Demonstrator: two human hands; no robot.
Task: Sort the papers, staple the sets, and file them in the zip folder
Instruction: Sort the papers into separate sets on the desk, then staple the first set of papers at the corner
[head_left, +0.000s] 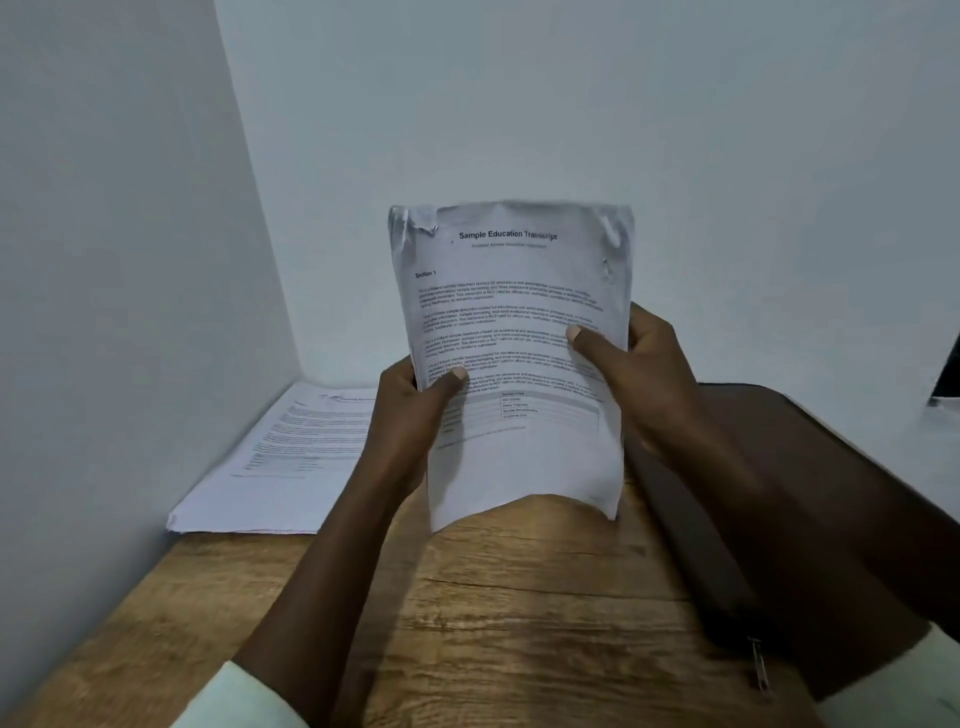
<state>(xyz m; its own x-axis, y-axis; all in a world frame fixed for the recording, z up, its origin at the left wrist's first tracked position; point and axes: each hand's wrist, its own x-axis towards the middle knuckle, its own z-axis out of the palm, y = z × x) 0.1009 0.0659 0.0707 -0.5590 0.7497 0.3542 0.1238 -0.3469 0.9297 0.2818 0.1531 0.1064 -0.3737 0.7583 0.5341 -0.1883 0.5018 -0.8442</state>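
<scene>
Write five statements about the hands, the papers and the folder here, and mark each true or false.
1. The left hand and the right hand both grip a white printed sheaf headed "Sample Education Transcript". True.
2. That sheaf lies flat on the wooden table. False: it is held upright above it.
3. A stack of white printed papers lies on the table by the left wall. True.
4. The dark brown zip folder lies left of the sheaf. False: it lies at the right.
5. The sheaf's top corners are smooth. False: they are crumpled.

held sheet (511, 332) "Sample Education Transcript", "Section 1"
</scene>
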